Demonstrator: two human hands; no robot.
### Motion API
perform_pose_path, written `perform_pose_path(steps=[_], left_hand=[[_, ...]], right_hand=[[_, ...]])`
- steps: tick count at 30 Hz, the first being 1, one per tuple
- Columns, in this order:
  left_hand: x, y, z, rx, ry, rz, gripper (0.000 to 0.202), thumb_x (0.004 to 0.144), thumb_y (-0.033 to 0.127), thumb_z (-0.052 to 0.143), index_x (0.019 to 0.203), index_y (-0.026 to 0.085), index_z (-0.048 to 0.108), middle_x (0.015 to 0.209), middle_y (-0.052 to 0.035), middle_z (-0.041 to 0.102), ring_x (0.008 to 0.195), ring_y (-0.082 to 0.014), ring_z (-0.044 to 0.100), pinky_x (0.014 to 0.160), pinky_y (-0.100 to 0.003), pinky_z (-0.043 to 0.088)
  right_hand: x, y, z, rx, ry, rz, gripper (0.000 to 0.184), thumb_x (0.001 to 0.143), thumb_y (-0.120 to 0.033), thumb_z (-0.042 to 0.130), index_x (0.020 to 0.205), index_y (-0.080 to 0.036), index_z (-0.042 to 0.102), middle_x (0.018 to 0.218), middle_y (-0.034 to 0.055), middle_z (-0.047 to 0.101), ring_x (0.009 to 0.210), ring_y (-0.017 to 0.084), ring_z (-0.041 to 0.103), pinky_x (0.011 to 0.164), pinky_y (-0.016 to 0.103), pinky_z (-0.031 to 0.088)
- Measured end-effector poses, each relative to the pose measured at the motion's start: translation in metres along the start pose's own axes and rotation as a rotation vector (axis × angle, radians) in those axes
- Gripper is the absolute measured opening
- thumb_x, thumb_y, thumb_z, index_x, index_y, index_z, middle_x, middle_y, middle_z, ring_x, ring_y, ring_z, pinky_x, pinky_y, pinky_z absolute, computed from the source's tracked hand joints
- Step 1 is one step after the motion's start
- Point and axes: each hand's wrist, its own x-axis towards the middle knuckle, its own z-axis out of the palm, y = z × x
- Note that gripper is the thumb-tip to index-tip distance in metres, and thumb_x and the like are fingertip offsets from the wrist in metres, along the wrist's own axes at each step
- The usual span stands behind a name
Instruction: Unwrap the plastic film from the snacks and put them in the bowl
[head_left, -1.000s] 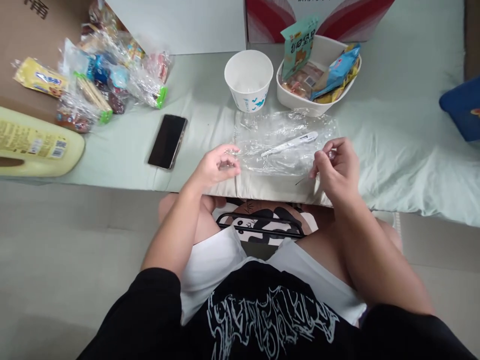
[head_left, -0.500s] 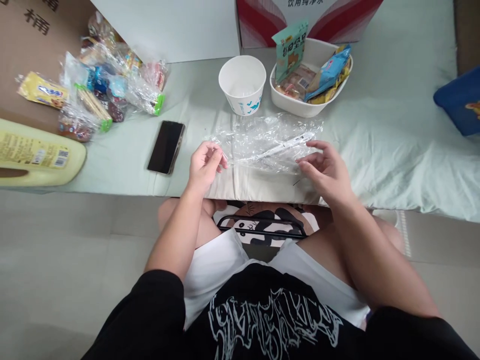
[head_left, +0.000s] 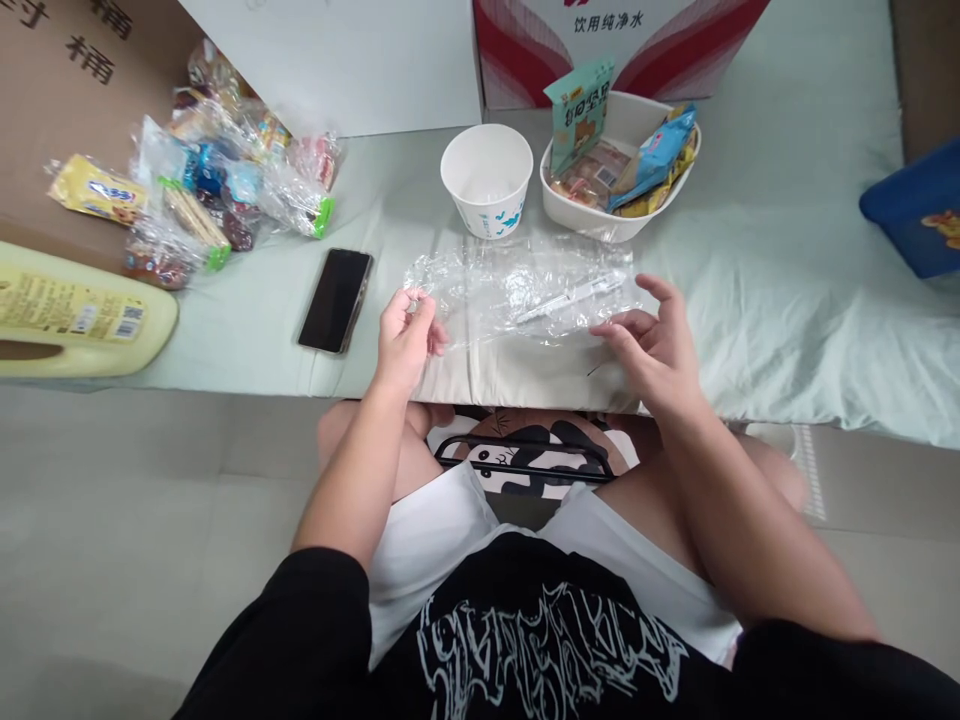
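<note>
A crinkled clear plastic bag (head_left: pixel 487 285) lies spread on the cloth in front of me. Through or on its right half shows a slim white stick-like item (head_left: pixel 574 297), set at a slant; its exact kind cannot be made out. My left hand (head_left: pixel 409 330) is closed in a pinch on the bag's left edge. At the right end, my right hand (head_left: pixel 652 335) has its thumb and index finger apart, with the thumb tip close to the bag's lower right corner. Beyond the bag stand a white paper bucket (head_left: pixel 487 185) and a white bowl (head_left: pixel 551 205) of packaged snacks.
Left of my hands lies a black phone (head_left: pixel 335 300). Farther left are a pile of wrapped snacks (head_left: pixel 225 180) and a pale yellow jug (head_left: pixel 82 315). A red and white carton (head_left: pixel 622 45) stands at the back, and a blue container (head_left: pixel 915 215) at the far right.
The bag lies flatter and wider toward the left, and the white item has shifted slightly. My right index finger has lifted away from the thumb. The whole view has tilted slightly up.
</note>
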Motion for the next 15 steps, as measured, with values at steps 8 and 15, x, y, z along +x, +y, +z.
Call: perform_pose_path(steps=[8,15], left_hand=[[-0.004,-0.008,0.001,0.240,-0.043,0.147,0.016,0.091,0.037,0.068,0.092,0.024,0.059,0.042,0.0098,0.049,0.036,-0.0102,0.053,0.040,-0.019,0.041],[-0.003,-0.002,0.001,0.336,0.053,0.052,0.013,0.089,0.020,0.064,0.096,0.025,0.054,0.046,0.0096,0.053,0.032,-0.0080,0.042,0.033,-0.019,0.029]], right_hand=[[0.003,-0.018,-0.001,-0.074,0.056,0.192,0.044,0.096,-0.036,0.052,0.138,-0.027,0.045,0.090,0.0031,0.070,0.052,0.015,0.062,0.060,0.037,0.058],[-0.001,-0.018,-0.005,-0.215,0.072,0.299,0.035,0.097,-0.032,0.049,0.130,-0.028,0.057,0.090,0.0021,0.072,0.041,0.011,0.053,0.049,0.032,0.049]])
